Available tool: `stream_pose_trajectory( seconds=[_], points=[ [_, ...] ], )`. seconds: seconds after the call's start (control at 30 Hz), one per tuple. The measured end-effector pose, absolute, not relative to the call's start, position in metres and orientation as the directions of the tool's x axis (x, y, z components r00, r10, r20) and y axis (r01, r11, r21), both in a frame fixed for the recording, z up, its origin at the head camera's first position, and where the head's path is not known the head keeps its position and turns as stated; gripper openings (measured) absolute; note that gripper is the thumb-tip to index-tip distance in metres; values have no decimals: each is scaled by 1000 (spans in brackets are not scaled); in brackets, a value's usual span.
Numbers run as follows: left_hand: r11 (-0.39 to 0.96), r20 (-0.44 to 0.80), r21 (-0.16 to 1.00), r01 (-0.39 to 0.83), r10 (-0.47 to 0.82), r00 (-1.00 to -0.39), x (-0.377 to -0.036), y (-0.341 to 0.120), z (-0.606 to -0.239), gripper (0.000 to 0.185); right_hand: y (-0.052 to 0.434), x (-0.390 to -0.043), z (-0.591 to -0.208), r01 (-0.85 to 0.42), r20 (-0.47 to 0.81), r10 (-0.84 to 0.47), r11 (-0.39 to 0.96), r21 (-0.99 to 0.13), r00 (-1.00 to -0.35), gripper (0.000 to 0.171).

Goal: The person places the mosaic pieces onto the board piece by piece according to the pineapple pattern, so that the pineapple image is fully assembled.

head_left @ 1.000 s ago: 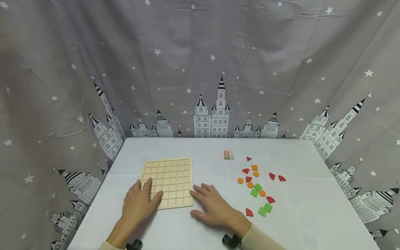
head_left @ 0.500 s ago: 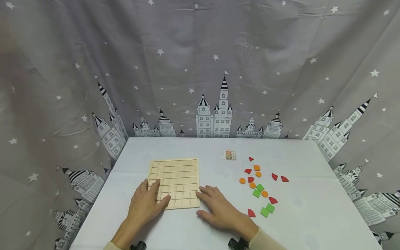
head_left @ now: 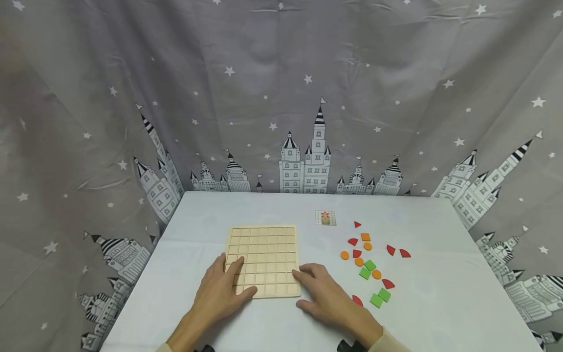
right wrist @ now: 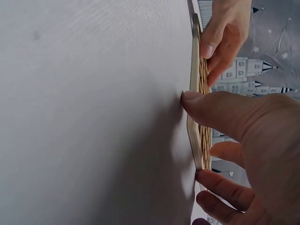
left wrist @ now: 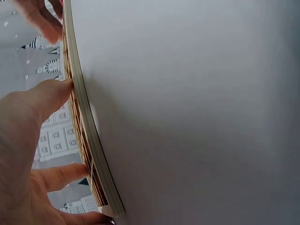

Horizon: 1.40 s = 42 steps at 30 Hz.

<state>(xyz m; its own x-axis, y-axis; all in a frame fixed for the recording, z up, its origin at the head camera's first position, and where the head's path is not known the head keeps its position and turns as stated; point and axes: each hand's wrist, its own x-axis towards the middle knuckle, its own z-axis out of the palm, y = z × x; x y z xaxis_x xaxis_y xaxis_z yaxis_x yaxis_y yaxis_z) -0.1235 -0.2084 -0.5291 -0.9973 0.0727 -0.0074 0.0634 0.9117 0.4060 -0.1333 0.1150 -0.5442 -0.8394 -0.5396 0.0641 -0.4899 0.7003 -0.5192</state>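
A wooden grid board (head_left: 264, 261) lies flat on the white table (head_left: 440, 293), a little left of the middle. From above, the left hand (head_left: 222, 293) rests flat on the board's near left corner, fingers spread loosely over the squares, and the right hand (head_left: 327, 296) lies with relaxed fingers against its near right corner. Only this view takes in the small coloured pieces (head_left: 369, 266), red, orange and green, scattered well to the right of the board, and the little picture card (head_left: 325, 218) beyond them.

The wrist views add the contact. From the left wrist, the board (left wrist: 86, 136) is seen edge-on with the left thumb (left wrist: 51, 96) pressed to its rim. From the right wrist, the right thumb (right wrist: 211, 110) touches the board's edge (right wrist: 193, 122) at the tabletop, the other fingers loosely bent beside it, gripping nothing
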Motion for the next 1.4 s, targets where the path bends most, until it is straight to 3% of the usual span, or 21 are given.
stream_pose_trajectory(
  seconds=[0.7,1.07,1.4],
  points=[
    [880,21,429,204,216,-976,-112,-164,-531,99,165,-119,-543,-415,106,-411,803,-428,-905,67],
    [866,24,416,276,293,-956,-116,-146,-533,100,191,-118,-542,-426,174,-389,810,-404,-905,59],
    [860,42,404,312,324,-945,-117,-132,-535,98,207,-118,-536,-367,105,-359,821,-438,-928,58]
  ],
)
